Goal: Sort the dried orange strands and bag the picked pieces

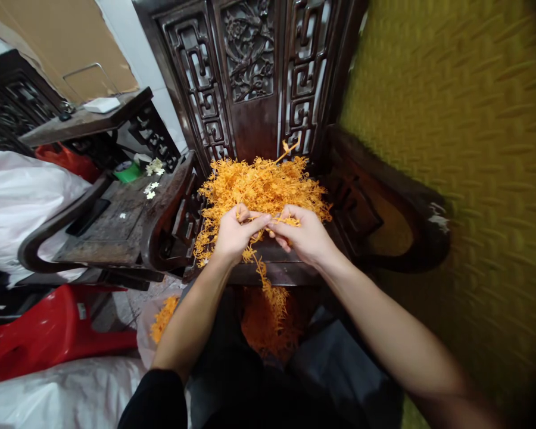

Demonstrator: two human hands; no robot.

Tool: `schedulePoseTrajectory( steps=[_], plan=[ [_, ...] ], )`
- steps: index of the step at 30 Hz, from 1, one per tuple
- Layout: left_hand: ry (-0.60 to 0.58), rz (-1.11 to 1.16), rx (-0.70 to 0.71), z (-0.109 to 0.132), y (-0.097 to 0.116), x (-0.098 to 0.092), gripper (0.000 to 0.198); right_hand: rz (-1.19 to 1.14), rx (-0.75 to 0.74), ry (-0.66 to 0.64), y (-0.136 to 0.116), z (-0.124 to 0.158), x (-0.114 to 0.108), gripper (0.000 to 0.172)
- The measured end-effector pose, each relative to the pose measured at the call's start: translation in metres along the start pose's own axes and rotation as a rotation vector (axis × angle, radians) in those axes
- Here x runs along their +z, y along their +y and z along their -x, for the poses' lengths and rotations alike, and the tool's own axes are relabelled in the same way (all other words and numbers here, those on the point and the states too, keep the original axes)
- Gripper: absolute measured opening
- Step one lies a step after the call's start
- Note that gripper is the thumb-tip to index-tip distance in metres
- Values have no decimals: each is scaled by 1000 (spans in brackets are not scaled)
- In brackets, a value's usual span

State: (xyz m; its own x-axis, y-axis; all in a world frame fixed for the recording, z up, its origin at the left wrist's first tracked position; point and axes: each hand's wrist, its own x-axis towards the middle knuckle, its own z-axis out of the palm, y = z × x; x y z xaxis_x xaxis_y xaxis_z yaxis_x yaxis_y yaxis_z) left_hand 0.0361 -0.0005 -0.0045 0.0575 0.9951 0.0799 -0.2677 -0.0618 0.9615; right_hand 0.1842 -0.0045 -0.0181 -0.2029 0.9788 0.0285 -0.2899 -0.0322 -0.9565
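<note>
A heap of orange artificial foliage sprigs (263, 185) lies on the seat of a dark carved wooden chair (254, 128). In front of the heap, my left hand (236, 232) pinches an orange sprig (274, 301) between thumb and fingers. My right hand (304, 233) grips the same sprig close by, the two thumbs almost touching. The sprig's feathery end hangs down past the seat's front edge. Exactly where its stem passes between my fingers is partly hidden.
More orange foliage is in a clear bag (147, 316) at lower left. A red plastic chair (67, 333) and white sacks (22, 202) stand left. Green tape (128, 172) lies on the neighbouring wooden seat (111, 226). A yellow-green textured surface (473, 179) rises at right.
</note>
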Motion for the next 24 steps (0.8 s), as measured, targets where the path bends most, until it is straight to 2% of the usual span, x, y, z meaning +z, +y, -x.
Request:
schedulePoseTrajectory(
  steps=[3,5,8,9,11,13,15,17,21,24],
  plan=[
    [120,59,32,-5,-5,3,67,71,-48,12,3,2,7,32],
    [251,107,110,-15,-7,-1,65,73,-100,17,3,6,11,28],
    [487,165,214,-37,-4,-22,59,14,-190,-37,-4,12,11,28],
    [525,195,212,-43,-1,-31,57,-4,-218,-54,-8,14,8,28],
    [451,279,148,-48,5,-48,54,-48,-241,-59,-17,14,-1,26],
    [288,375,54,-45,10,-57,53,-94,-202,-58,-23,12,-10,22],
    [151,450,-1,-37,13,-58,53,-103,-138,-82,-26,10,-17,27],
    [67,487,0,-28,14,-54,53,-85,-93,-119,-25,8,-20,37],
    [20,495,0,-19,17,-43,52,-8,-50,-129,-16,7,-13,35],
    [21,424,-28,-16,17,-32,54,213,-38,-170,-5,6,1,39]
  ],
)
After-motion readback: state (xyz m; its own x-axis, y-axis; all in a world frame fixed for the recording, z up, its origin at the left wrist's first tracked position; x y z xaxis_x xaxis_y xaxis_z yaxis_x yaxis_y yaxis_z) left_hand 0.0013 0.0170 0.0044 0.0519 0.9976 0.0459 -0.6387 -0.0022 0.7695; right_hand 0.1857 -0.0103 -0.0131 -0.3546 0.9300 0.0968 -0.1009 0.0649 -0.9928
